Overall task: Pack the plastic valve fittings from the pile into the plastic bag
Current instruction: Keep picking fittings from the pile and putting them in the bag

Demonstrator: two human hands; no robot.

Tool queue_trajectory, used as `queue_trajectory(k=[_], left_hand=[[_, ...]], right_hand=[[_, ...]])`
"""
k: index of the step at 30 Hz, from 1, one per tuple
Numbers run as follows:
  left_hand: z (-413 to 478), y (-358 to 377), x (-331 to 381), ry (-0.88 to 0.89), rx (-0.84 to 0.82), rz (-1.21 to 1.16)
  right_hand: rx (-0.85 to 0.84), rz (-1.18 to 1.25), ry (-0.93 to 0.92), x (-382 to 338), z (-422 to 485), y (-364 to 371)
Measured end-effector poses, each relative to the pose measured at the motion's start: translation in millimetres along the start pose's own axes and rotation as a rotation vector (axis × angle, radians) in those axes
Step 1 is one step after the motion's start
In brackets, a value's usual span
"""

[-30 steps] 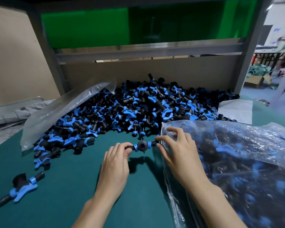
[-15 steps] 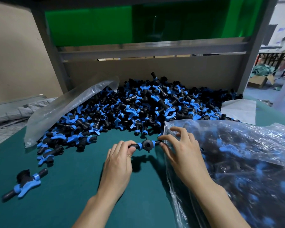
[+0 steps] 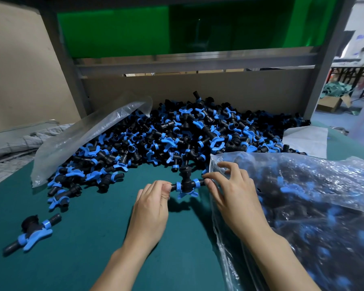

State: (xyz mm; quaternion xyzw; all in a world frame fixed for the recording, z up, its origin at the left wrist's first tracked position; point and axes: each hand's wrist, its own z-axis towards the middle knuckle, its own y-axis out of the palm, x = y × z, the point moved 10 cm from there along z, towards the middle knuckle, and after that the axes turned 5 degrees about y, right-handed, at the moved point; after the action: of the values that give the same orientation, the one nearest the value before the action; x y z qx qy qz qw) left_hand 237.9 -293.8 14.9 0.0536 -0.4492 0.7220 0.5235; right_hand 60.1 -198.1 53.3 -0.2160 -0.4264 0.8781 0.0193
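Observation:
A big pile of black and blue plastic valve fittings (image 3: 177, 135) lies on the green table against the back board. Between my hands, just above the table, is one valve fitting (image 3: 186, 184). My left hand (image 3: 153, 206) pinches its left end, and my right hand (image 3: 231, 192) pinches its right end. Its blue wing handle points down towards me. Right of my right hand lies a clear plastic bag (image 3: 303, 206) filled with fittings, its edge by my right fingers.
An empty clear bag (image 3: 82, 141) lies over the pile's left side. One loose fitting (image 3: 32, 232) sits alone at the table's front left. A white sheet (image 3: 305, 139) lies behind the filled bag. A grey metal frame (image 3: 198, 64) and brown board close off the back.
The fitting held between both hands has turned: its round body faced me before, and now the blue wing handle points down. Both hands stayed in place.

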Motion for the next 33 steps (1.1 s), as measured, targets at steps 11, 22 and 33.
queue_trajectory(k=[11,22,33], left_hand=[[-1.6,4.1,-9.1,-0.036,-0.017,-0.016],[-0.2,2.6,-4.9,-0.015,0.007,-0.133],[-10.8,3.7,53.6,0.092,0.045,-0.282]], right_hand=[[-0.049,-0.012,0.018,0.1,-0.4,2.0],[0.049,0.058,0.034,0.7,0.9,-10.4],[0.165,0.649,0.159,7.3,13.5,-58.4]])
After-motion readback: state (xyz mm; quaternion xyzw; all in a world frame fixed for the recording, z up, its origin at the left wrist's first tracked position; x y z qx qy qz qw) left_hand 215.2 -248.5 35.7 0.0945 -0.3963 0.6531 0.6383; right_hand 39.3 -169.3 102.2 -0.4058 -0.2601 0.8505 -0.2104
